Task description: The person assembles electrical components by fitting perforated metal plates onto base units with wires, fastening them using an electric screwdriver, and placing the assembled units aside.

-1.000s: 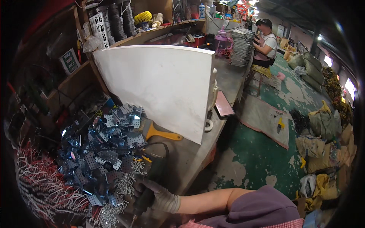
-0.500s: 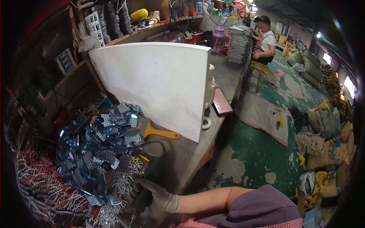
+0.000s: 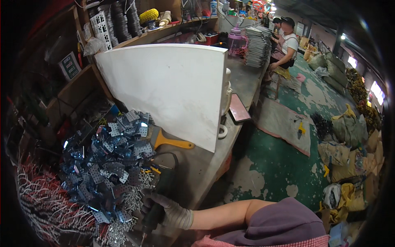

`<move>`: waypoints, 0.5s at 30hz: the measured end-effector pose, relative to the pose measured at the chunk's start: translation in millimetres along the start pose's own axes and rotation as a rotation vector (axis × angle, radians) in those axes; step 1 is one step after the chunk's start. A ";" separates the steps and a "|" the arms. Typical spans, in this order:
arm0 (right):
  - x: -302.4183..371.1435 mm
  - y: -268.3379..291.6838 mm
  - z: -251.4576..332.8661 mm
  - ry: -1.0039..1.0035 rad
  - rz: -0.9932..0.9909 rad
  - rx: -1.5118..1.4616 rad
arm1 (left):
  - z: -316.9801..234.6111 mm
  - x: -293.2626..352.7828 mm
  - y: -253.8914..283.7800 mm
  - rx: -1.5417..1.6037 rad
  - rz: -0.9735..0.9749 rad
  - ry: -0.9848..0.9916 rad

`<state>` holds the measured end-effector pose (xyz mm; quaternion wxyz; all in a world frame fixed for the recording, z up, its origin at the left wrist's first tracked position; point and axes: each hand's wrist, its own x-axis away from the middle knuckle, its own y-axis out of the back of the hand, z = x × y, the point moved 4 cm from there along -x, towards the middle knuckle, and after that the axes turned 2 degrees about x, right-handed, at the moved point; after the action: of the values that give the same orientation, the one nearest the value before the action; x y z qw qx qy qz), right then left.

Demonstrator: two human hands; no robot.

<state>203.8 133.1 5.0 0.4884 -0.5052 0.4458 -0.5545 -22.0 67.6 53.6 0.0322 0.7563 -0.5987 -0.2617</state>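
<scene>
- Right hand, gloved: was clenched around the dark power driver—bit down, at the near right of the bracket pile.
- Left hand: was out of view—state could not be told.
- Screws: lay along the pile's right edge.
- Yellow-handled brush: lay right of the pile.
- White panel: stood beyond the pile.

Windows are glaring at upper right, metal brackets are glinting at lower left, and black fisheye vignetting is swallowing the frame's dim corners.
</scene>
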 end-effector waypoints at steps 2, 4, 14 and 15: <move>5.2 -8.5 1.2 -0.008 0.018 -0.016 | -1.7 -0.3 -0.7 -0.074 -0.013 -0.089; 5.1 -8.5 0.2 -0.006 -0.001 -0.017 | -1.8 0.5 -3.1 0.031 -0.005 -0.079; 10.9 -12.9 -10.6 -0.104 0.095 -0.065 | 17.9 7.3 13.8 0.243 0.005 -0.016; 11.4 -14.3 -9.2 -0.106 0.114 -0.056 | 17.6 6.7 14.9 0.223 -0.019 -0.025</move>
<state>193.2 123.6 19.7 0.5277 -0.5213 0.4628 -0.4854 -41.9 61.9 41.5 -0.0618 0.7575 -0.6173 -0.2032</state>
